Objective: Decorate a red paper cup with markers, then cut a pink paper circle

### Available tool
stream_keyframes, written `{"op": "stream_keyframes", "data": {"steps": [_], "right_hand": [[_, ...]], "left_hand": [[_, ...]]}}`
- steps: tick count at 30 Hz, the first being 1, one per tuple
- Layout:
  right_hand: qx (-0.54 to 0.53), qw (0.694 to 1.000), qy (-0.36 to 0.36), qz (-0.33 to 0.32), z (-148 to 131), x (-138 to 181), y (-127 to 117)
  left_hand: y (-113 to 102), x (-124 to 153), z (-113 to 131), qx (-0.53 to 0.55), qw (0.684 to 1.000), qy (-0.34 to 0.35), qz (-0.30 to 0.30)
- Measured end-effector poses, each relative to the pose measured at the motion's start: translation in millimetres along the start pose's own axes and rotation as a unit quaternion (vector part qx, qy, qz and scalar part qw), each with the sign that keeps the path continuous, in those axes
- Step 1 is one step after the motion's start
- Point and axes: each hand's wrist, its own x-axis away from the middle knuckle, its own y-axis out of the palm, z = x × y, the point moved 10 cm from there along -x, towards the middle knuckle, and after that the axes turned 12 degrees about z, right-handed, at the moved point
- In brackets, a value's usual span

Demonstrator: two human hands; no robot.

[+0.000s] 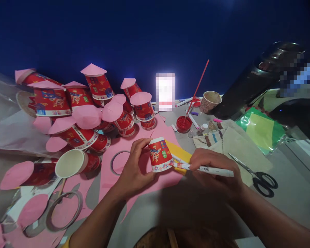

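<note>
My left hand [136, 168] grips a red paper cup [160, 154], printed with figures, thumb and fingers around its side. The cup is upside down, its flowered rim band facing down and toward me. In my right hand [217, 168] is a white marker [209, 169], held like a pen, its tip at the cup's lower right edge. A second pen-like shape lies just behind the marker. Under the cup are a pink paper sheet [142, 182] and a yellow piece of paper [179, 151].
Several red cups [76, 136] with pink paper cones crowd the left. Tape rolls [79, 206] lie front left. A red paint pot [184, 128] with a brush stands behind. On the right are scissors [265, 181], a cloth [235, 144], a green packet [248, 122] and a black flask [253, 77].
</note>
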Motion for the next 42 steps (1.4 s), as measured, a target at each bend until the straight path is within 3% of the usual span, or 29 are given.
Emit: {"op": "stream_keyframes", "data": {"steps": [4, 9, 15, 19, 22, 25, 28, 31, 36, 42], "right_hand": [[0.01, 0.998, 0.044, 0.04, 9.5, 4.4, -13.2], [-0.039, 0.98, 0.163, 0.111, 36.2, 17.9, -32.6], [-0.082, 0.948, 0.275, 0.139, 60.3, 31.4, -32.6], [-0.105, 0.953, 0.237, 0.154, 53.5, 27.8, -25.8], [-0.028, 0.969, 0.194, 0.151, 46.4, 25.2, -25.2], [0.089, 0.988, 0.108, 0.066, 35.3, 18.4, -13.6], [0.133, 0.99, 0.0, -0.038, 25.7, 16.7, 6.8], [0.141, 0.986, -0.052, -0.07, 25.0, 19.3, 16.0], [0.131, 0.988, -0.025, -0.079, 30.9, 21.5, 14.9], [0.05, 0.99, 0.129, -0.04, 55.7, 20.4, 2.5]], "left_hand": [[-0.8, -0.4, -2.3, 0.018, 1.0, -0.014, 0.004], [-1.7, -1.3, -2.5, 0.022, 1.0, -0.015, 0.004], [-5.5, -2.1, 5.4, -0.018, 1.0, 0.021, 0.002], [-5.5, -1.7, 10.1, -0.055, 0.998, 0.04, -0.001], [-6.3, -1.1, 19.7, -0.078, 0.994, 0.07, 0.014], [-2.4, 0.9, 34.4, -0.093, 0.99, 0.107, 0.015], [8.4, 4.9, 53.5, -0.118, 0.98, 0.159, -0.006], [16.5, 8.3, 70.9, -0.161, 0.966, 0.201, -0.01], [19.4, 11.6, 82.5, -0.143, 0.967, 0.205, -0.042], [15.5, 7.3, 33.7, 0.036, 0.997, 0.015, -0.07]]}}
